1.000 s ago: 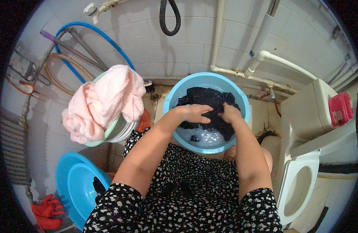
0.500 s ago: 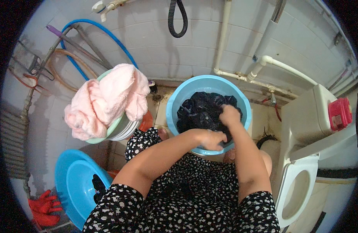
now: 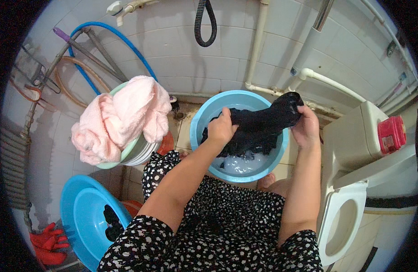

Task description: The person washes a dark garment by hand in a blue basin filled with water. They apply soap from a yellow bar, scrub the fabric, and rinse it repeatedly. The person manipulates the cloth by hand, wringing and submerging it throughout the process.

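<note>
A wet black garment (image 3: 259, 124) is stretched between my two hands over a light blue basin (image 3: 200, 111). My left hand (image 3: 221, 128) grips its left part just above the basin, fingers pinched on the cloth. My right hand (image 3: 307, 127) holds up the bunched right end, which sticks out past the basin's right rim. The middle of the garment hangs down into the basin. Soapy water (image 3: 243, 164) with white foam shows along the near side. The rest of the water is hidden under the cloth.
Left of the basin, a pink fluffy cloth (image 3: 122, 118) is heaped on a pale green basin. A tilted blue basin (image 3: 84, 213) with black cloth (image 3: 112, 223) stands near left, beside red gloves (image 3: 49, 245). A toilet (image 3: 342, 222) is close on my right; pipes (image 3: 254, 50) run along the wall.
My right hand has risen to the right, pulling the garment's end out of the basin. My left hand has moved up and left onto the cloth, and foamy water has come into view.
</note>
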A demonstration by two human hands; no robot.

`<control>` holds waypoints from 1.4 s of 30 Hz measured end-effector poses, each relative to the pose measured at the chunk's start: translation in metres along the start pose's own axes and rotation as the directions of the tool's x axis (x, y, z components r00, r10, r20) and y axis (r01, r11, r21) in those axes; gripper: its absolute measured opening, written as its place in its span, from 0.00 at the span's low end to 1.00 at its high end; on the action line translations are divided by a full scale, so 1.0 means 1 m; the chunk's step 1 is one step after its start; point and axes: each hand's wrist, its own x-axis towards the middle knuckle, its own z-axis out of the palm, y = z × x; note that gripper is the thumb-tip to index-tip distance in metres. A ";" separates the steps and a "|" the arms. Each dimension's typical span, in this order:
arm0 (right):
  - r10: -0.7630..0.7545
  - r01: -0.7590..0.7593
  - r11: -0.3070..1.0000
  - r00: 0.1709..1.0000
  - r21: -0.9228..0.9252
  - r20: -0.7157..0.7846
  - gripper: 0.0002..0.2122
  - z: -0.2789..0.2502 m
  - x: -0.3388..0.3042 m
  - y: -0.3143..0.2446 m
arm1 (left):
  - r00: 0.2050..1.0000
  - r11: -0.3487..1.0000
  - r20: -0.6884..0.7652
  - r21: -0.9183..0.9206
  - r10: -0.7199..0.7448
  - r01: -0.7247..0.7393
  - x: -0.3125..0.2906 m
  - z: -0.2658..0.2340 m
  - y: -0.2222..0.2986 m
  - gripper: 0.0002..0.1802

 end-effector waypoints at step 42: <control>0.387 0.188 -0.594 0.919 -0.782 -0.073 0.24 -0.141 0.086 0.256 | 0.962 0.891 0.254 0.408 0.101 -0.202 0.057 0.140 -0.092 0.23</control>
